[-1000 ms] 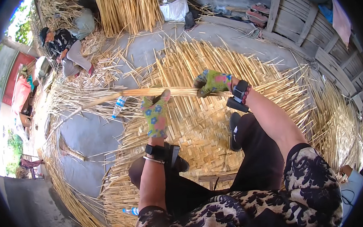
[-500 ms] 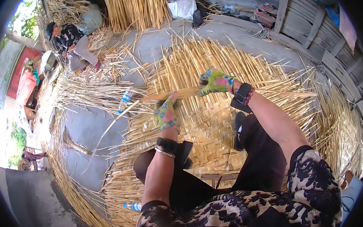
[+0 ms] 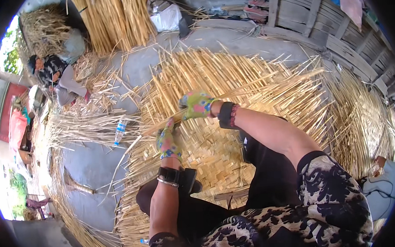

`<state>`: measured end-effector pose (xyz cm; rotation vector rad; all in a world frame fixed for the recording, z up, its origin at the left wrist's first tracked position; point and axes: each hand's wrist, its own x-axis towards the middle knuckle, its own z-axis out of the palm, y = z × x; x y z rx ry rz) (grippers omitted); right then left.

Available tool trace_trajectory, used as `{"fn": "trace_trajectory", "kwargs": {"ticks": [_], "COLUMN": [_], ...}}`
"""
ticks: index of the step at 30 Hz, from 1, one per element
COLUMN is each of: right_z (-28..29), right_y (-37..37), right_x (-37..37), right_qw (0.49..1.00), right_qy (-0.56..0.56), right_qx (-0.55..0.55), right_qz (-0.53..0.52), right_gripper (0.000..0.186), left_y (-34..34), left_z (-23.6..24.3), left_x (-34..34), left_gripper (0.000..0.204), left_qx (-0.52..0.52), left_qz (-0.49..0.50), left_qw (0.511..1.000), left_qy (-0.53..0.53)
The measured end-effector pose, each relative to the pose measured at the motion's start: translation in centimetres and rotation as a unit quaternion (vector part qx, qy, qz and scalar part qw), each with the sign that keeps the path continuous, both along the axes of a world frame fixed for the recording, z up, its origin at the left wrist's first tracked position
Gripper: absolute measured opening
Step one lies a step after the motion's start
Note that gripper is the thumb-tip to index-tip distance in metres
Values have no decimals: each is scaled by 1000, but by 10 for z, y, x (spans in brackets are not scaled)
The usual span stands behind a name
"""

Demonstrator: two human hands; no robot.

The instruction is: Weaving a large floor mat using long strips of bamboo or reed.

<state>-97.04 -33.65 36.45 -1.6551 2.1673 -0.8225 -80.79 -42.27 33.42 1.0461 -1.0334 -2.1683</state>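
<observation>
Both my hands wear flowered green gloves and are closed around a long, flattened reed strip (image 3: 151, 128). My left hand (image 3: 169, 143) grips it near its left part, where a thin pale tail bends down over the grey floor. Just up and to the right, my right hand (image 3: 198, 105) has its fingers curled over the same strip, which carries on rightward among other reeds. Below both hands spreads a woven reed mat (image 3: 215, 161); its far edge is a fringe of unwoven strips. My legs are on the mat, knees apart.
A water bottle (image 3: 120, 131) lies beside loose reeds (image 3: 84, 127) on the left. Reed bundles (image 3: 119, 22) stand at the back, near a seated person (image 3: 61, 77). Wooden boards (image 3: 299, 8) line the back right. More reeds (image 3: 355, 118) lie right; another person's sleeve (image 3: 382, 187) shows lower right.
My right hand has moved left along the reed strip, closer to my left hand. The whole view has shifted, so the surroundings sit further left.
</observation>
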Motion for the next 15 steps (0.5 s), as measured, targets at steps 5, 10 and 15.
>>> {"fn": "trace_trajectory", "kwargs": {"ticks": [5,10,15], "right_z": [-6,0,1], "right_y": [-1,10,27], "right_x": [-5,-18,-42], "right_qw": [993,990,974], "right_qy": [3,-125,-212], "right_qx": [-80,56,69], "right_qz": [90,36,33], "right_gripper": [39,32,25], "left_y": [18,6,-16], "left_z": [-1,-7,-11], "left_x": [-2,3,9], "left_gripper": [22,19,14], "left_qx": [-27,45,46], "left_qz": [-28,55,75], "left_qw": [999,990,984], "left_qy": [31,120,155]}}
